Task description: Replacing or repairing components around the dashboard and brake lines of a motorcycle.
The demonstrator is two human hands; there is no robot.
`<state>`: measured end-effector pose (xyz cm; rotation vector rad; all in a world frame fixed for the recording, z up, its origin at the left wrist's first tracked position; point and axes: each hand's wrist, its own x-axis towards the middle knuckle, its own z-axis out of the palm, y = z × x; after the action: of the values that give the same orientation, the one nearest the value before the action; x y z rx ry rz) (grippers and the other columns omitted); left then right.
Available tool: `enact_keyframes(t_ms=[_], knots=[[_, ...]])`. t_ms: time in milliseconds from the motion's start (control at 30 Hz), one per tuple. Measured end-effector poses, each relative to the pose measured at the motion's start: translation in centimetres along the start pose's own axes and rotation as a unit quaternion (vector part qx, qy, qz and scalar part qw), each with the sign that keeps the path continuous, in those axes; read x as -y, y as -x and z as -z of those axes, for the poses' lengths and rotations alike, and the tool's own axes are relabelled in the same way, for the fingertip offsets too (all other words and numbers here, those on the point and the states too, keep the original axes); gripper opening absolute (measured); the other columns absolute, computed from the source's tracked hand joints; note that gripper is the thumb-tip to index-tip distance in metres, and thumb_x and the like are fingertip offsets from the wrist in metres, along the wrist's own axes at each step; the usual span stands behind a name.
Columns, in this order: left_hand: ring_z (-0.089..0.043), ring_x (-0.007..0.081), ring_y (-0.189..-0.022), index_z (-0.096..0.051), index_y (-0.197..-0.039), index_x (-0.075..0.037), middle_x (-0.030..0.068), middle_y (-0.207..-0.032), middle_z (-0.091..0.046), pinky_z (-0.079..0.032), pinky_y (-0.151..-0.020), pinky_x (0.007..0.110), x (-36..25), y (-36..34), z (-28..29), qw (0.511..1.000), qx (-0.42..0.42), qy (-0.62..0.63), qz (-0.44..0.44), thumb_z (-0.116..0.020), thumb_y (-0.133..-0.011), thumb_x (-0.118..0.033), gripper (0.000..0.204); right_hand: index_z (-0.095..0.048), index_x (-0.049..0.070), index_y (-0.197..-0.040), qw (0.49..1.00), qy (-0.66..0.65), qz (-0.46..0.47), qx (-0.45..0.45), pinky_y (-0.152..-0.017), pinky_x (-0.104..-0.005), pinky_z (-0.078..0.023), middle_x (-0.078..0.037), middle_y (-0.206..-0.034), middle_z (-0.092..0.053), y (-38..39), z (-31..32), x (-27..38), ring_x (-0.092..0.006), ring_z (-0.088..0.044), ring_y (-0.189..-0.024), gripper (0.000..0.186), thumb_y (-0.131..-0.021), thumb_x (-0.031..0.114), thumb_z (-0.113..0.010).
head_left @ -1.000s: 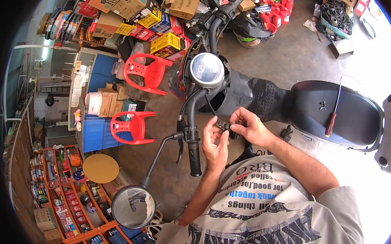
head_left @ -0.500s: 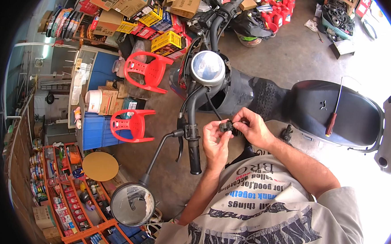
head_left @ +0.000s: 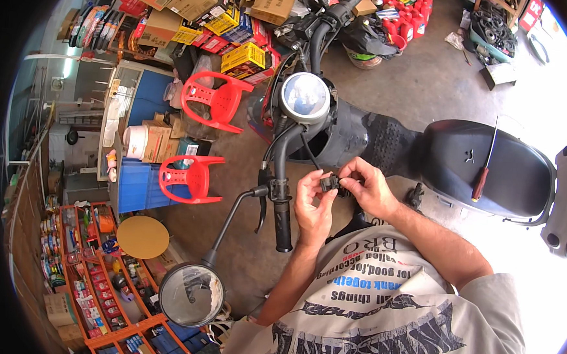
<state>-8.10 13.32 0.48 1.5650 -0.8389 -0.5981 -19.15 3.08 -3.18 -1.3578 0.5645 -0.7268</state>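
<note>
Between my hands is a small black part (head_left: 329, 184), perhaps a plastic connector or switch; its exact kind does not show. My left hand (head_left: 313, 208) pinches it from the left with thumb and fingertips. From the right, my right hand (head_left: 367, 185) grips it between thumb and forefinger, its other fingers curled. A black cable (head_left: 311, 151) runs from the part up toward the scooter's front. Just left of my hands is the scooter's handlebar grip (head_left: 282, 225). Beyond them stretches the scooter's footboard (head_left: 390, 135).
A screwdriver (head_left: 483, 176) with a dark red handle lies on the black seat (head_left: 453, 155). The round mirror (head_left: 188, 294) sticks out at lower left. Two red plastic chairs (head_left: 196, 179) stand left of the scooter. Cartons (head_left: 245, 61) are piled at the far left. Orange shelving (head_left: 95, 289) holds small goods.
The view has shifted slightly. Both hands keep their pinch on the small black part in nearly the same place.
</note>
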Motion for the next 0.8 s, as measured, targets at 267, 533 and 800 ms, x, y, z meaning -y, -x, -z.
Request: enact_keyframes(t_ms=[267, 533, 800], knots=[[-0.06, 0.0114, -0.093, -0.057, -0.116, 0.0, 0.0078, -0.111, -0.064, -0.049, -0.083, 0.025, 0.5, 0.0, 0.7, 1.0, 0.022, 0.0, 0.012, -0.066, -0.085, 0.007, 0.034, -0.054, 0.002, -0.09, 0.996, 0.042, 0.081, -0.017, -0.062, -0.0335, -0.047, -0.01, -0.084, -0.063, 0.0, -0.2, 0.7, -0.0227, -0.06, -0.07, 0.012, -0.083, -0.003, -0.063], [-0.06, 0.0118, -0.097, -0.056, -0.117, 0.0, 0.0074, -0.111, -0.064, -0.049, -0.086, 0.025, 0.4, 0.0, 0.7, 1.0, 0.024, -0.003, 0.017, -0.066, -0.084, 0.008, 0.035, -0.048, 0.0, -0.09, 0.975, 0.156, 0.156, 0.002, -0.064, -0.0406, -0.049, -0.016, -0.085, -0.061, -0.4, 0.1, 1.3, -0.0374, -0.061, -0.075, 0.019, -0.078, -0.007, -0.059], [-0.062, 0.0107, -0.089, -0.06, -0.113, 0.0, 0.0072, -0.107, -0.067, -0.049, -0.076, 0.024, 0.1, -0.2, 0.8, 0.999, 0.021, -0.043, -0.003, -0.068, -0.084, 0.005, 0.03, -0.047, 0.0, -0.089, 0.966, 0.181, 0.183, 0.005, -0.063, -0.0411, -0.049, -0.015, -0.083, -0.06, -0.6, 0.1, 1.5, -0.0374, -0.061, -0.074, 0.024, -0.071, -0.011, -0.058]])
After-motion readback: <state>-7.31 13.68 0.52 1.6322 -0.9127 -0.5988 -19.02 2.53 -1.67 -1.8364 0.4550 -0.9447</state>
